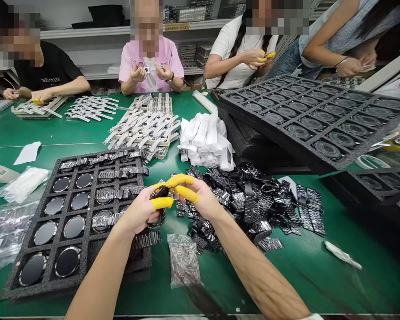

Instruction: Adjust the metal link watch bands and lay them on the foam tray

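Observation:
My left hand [142,209], with yellow finger cots, is closed around a black watch [160,191], part of its band hanging below the palm. My right hand [195,195], also in yellow finger cots, pinches at the watch's right edge; a small shiny bit shows between its fingertips, too small to name. Left of the hands lies a black foam tray [70,186] holding round dark watch cases [54,205], several with metal link bands laid across. A heap of black link bands [250,200] lies to the right. Below the hands is a clear bag of thin metal pins [184,262].
White-strapped watches [143,129] and white wrapped pieces [205,138] lie beyond my hands. Stacked foam trays [306,111] stand at the right. Plastic bags [11,226] lie at the left edge. Several people sit or stand across the green table [216,289].

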A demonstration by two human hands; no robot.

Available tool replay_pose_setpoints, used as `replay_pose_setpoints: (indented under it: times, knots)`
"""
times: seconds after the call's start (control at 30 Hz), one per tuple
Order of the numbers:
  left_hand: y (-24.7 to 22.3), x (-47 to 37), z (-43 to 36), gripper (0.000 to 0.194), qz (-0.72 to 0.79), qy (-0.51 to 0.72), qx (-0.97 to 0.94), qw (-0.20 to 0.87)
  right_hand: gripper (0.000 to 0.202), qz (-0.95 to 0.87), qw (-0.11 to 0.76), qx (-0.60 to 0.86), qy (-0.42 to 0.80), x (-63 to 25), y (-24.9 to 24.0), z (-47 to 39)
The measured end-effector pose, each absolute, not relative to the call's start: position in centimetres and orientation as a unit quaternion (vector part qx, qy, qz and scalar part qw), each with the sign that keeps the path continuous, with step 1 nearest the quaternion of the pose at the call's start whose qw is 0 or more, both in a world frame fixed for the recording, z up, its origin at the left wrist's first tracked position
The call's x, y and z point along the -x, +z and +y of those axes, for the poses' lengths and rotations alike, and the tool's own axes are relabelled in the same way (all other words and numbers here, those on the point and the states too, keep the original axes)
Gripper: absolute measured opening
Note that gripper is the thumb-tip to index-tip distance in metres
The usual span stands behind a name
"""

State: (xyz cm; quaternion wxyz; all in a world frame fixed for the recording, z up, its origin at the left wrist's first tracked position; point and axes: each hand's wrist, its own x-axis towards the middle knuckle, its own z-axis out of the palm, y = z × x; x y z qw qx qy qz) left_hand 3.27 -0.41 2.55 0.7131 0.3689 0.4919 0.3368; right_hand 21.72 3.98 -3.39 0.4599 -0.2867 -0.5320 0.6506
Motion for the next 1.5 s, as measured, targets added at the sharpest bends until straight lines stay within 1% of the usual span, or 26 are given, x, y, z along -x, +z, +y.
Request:
replay_pose_setpoints:
  times: [0.13, 0.23, 0.33, 0.4, 0.47, 0.5, 0.57, 0.6, 0.67, 0.73, 0.77, 0.93, 1.07, 1.3, 1.4, 1.5]
  knots:
    - [2.5, -3.0, -0.4, 0.052, 0.491, 0.339, -0.367, 0.714, 0.048, -0.527, 0.465, 0.268, 0.659, -21.9, -3.9, 4.2]
    - [2.6, -2.9, -0.5, 0.053, 0.490, 0.332, -0.365, 0.719, 0.046, -0.555, 0.475, 0.254, 0.634, -21.7, -3.8, 4.2]
    - [2.3, -3.0, -0.5, 0.050, 0.474, 0.340, -0.367, 0.724, 0.040, -0.547, 0.537, 0.267, 0.583, -21.1, -3.4, 3.9]
    - [1.9, -3.0, -0.3, 0.046, 0.459, 0.387, -0.373, 0.708, 0.041, -0.492, 0.593, 0.275, 0.575, -20.6, -3.0, 3.6]
    - [1.3, -2.9, -0.1, 0.042, 0.466, 0.457, -0.404, 0.641, 0.046, -0.423, 0.611, 0.266, 0.614, -20.3, -2.6, 3.0]
    - [1.1, -2.8, 0.1, 0.039, 0.479, 0.485, -0.441, 0.585, 0.048, -0.399, 0.598, 0.255, 0.647, -20.1, -2.5, 2.7]
    - [0.5, -2.5, 0.4, 0.034, 0.499, 0.501, -0.549, 0.446, 0.051, -0.387, 0.541, 0.233, 0.710, -19.7, -2.5, 2.1]
    - [0.3, -2.3, 0.4, 0.035, 0.498, 0.486, -0.607, 0.383, 0.051, -0.393, 0.511, 0.226, 0.731, -19.5, -2.6, 1.8]
    - [0.0, -2.0, 0.4, 0.047, 0.485, 0.432, -0.698, 0.301, 0.049, -0.411, 0.464, 0.225, 0.752, -19.1, -2.8, 1.3]
    - [-0.2, -1.8, 0.3, 0.061, 0.479, 0.383, -0.744, 0.266, 0.048, -0.425, 0.439, 0.228, 0.758, -18.7, -3.1, 1.0]
    - [-0.2, -1.8, 0.2, 0.064, 0.477, 0.367, -0.757, 0.255, 0.047, -0.431, 0.429, 0.228, 0.760, -18.5, -3.2, 0.9]
    - [-0.1, -1.8, 0.1, 0.063, 0.452, 0.343, -0.795, 0.217, 0.045, -0.451, 0.401, 0.234, 0.762, -18.6, -2.8, 0.9]
    - [0.0, -1.8, 0.1, 0.071, 0.456, 0.348, -0.793, 0.203, 0.049, -0.463, 0.409, 0.247, 0.746, -19.0, -2.3, 1.0]
    - [0.0, -2.0, 0.0, 0.072, 0.467, 0.344, -0.787, 0.208, 0.047, -0.422, 0.435, 0.253, 0.754, -18.7, -2.6, 0.9]
    - [0.1, -2.0, -0.1, 0.068, 0.466, 0.345, -0.789, 0.202, 0.050, -0.375, 0.468, 0.261, 0.756, -18.3, -2.7, 0.8]
    - [0.3, -1.8, -0.3, 0.058, 0.426, 0.359, -0.792, 0.250, 0.049, -0.364, 0.496, 0.266, 0.742, -18.2, -2.5, 0.7]
